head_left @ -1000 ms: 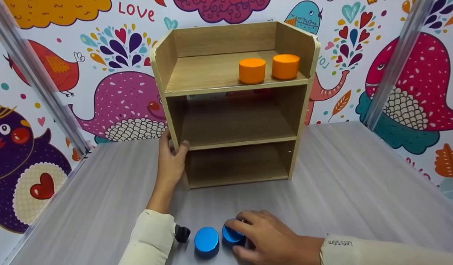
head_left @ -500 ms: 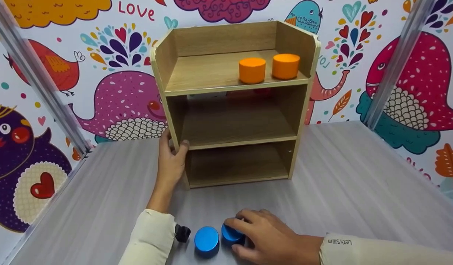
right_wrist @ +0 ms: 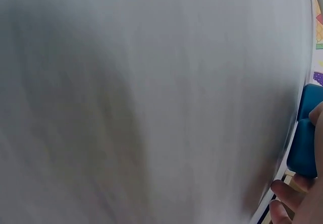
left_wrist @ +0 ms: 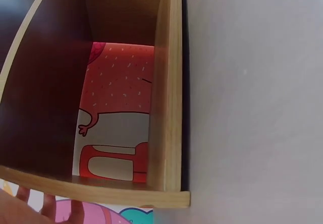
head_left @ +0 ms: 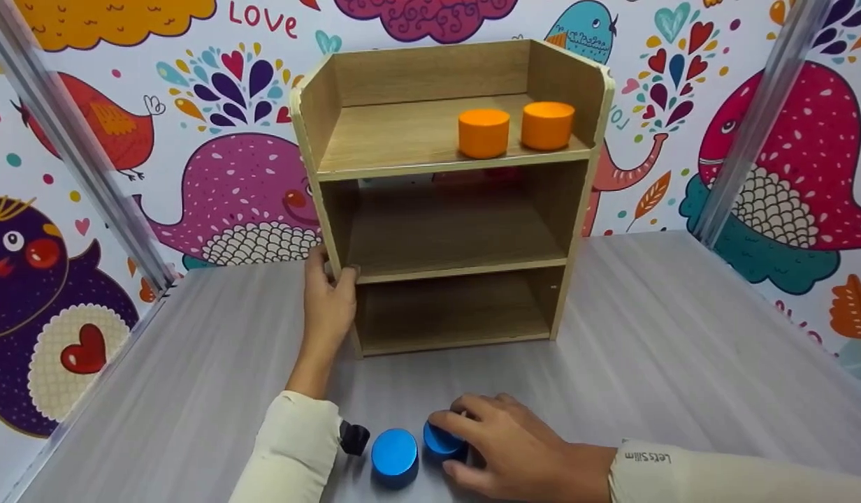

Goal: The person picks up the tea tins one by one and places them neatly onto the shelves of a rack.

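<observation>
My left hand (head_left: 327,300) grips the left side panel of a small wooden shelf (head_left: 465,267), its thumb at the front edge by the middle board. In the left wrist view, my fingers (left_wrist: 49,206) wrap behind the panel. My right hand (head_left: 511,443) holds a blue cylinder (head_left: 441,441) on the table, fingers over its far side and thumb toward the near side. Just left of it stands a second blue cylinder (head_left: 395,455). Two orange cylinders (head_left: 483,134) sit at the right of the shelf's top board. The right wrist view catches the blue cylinders (right_wrist: 303,148) at its edge.
The shelf stands upright on a grey table (head_left: 668,363), with lower compartments facing me. Behind it rises a wall (head_left: 235,175) printed with cartoon animals, with metal posts (head_left: 759,119) at both sides. A black clip-like piece (head_left: 354,438) sticks out from my left sleeve.
The head view has shifted very slightly. My left forearm has edged a little toward the blue cylinders, while both hands keep their places.
</observation>
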Demonstrator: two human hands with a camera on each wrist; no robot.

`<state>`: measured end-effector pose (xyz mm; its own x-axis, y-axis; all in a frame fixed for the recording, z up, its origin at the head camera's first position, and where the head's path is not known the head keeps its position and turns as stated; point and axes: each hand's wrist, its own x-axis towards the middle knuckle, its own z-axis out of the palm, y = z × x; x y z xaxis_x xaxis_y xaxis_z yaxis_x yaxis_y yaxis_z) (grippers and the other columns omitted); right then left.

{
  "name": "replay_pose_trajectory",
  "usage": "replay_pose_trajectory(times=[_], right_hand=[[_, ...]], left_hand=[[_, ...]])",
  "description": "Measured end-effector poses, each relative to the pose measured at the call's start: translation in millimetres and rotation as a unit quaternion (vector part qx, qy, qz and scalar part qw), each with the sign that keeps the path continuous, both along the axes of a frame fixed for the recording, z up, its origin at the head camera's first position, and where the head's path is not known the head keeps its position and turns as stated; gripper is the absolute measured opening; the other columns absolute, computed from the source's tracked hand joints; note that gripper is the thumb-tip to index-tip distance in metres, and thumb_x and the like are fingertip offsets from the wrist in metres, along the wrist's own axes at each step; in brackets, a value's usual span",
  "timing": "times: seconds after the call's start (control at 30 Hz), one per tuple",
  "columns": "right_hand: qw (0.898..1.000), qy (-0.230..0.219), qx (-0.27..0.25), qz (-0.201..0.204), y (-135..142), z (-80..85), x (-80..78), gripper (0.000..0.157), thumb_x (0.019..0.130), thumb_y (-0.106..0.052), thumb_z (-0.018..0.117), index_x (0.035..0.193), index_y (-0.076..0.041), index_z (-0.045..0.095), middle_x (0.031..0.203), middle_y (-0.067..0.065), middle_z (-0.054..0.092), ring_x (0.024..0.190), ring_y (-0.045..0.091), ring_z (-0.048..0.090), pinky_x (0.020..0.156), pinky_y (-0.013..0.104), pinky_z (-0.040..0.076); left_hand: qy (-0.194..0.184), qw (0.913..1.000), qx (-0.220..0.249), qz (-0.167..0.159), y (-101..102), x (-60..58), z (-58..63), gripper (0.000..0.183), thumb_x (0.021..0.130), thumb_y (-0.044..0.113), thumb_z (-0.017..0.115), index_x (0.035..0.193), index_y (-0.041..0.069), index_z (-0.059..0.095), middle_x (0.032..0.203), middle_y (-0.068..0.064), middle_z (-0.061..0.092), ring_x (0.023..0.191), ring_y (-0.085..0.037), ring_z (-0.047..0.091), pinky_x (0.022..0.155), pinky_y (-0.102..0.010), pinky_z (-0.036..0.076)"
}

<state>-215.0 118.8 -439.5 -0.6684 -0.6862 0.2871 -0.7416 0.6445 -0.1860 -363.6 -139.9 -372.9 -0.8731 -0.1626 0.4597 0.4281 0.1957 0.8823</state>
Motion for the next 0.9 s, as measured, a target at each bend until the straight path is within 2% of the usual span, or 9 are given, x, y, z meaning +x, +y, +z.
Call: replay_pose_trajectory(times=[0.2,0.37,0.5,0.73,0.9], right_hand=[[1.000,0.011,0.000,-0.002,-3.3,1.0,0.2,0.047,0.100,-0.053,0.057,0.144,-0.036,0.054,0.117,-0.008,0.061,0.098,0.007,0.059,0.087,0.046,0.055],[1.000,0.002,0.010,-0.010,-6.5,3.5,1.1,0.048,0.099,-0.056,0.056,0.144,-0.039,0.053,0.118,-0.007,0.062,0.098,0.008,0.061,0.089,0.050,0.055],[1.000,-0.004,0.014,-0.011,-7.4,5.0,0.1,0.049,0.099,-0.058,0.055,0.145,-0.038,0.053,0.120,-0.006,0.062,0.099,0.009,0.062,0.090,0.049,0.054],[1.000,0.014,0.000,-0.009,-5.9,8.1,-1.9,0.049,0.099,-0.056,0.056,0.144,-0.036,0.054,0.118,-0.007,0.063,0.096,0.007,0.063,0.086,0.043,0.055],[0.998,0.051,-0.028,-0.010,-5.4,15.9,-4.6,0.049,0.097,-0.054,0.061,0.142,-0.035,0.056,0.116,-0.008,0.063,0.096,0.007,0.065,0.081,0.040,0.054]], left_hand=[[0.019,0.9994,0.019,0.022,6.8,1.8,1.9,0.041,0.098,0.009,0.053,0.138,0.001,0.045,0.136,-0.017,0.049,0.122,-0.026,0.049,0.104,-0.046,0.040],[0.024,0.9988,0.024,0.037,8.9,2.7,1.5,0.039,0.102,0.013,0.055,0.138,0.001,0.046,0.136,-0.017,0.050,0.126,-0.026,0.047,0.108,-0.045,0.035],[0.022,0.9989,0.026,0.034,8.3,1.9,1.8,0.041,0.102,0.014,0.056,0.139,0.002,0.045,0.137,-0.017,0.049,0.127,-0.025,0.046,0.109,-0.045,0.035],[0.011,0.9997,0.013,0.020,4.9,1.9,1.7,0.039,0.101,0.015,0.055,0.137,0.004,0.045,0.133,-0.015,0.047,0.118,-0.025,0.047,0.101,-0.042,0.039],[0.000,0.9999,0.009,0.012,2.3,2.9,1.6,0.038,0.102,0.017,0.054,0.136,0.004,0.044,0.132,-0.014,0.047,0.109,-0.025,0.050,0.090,-0.039,0.042]])
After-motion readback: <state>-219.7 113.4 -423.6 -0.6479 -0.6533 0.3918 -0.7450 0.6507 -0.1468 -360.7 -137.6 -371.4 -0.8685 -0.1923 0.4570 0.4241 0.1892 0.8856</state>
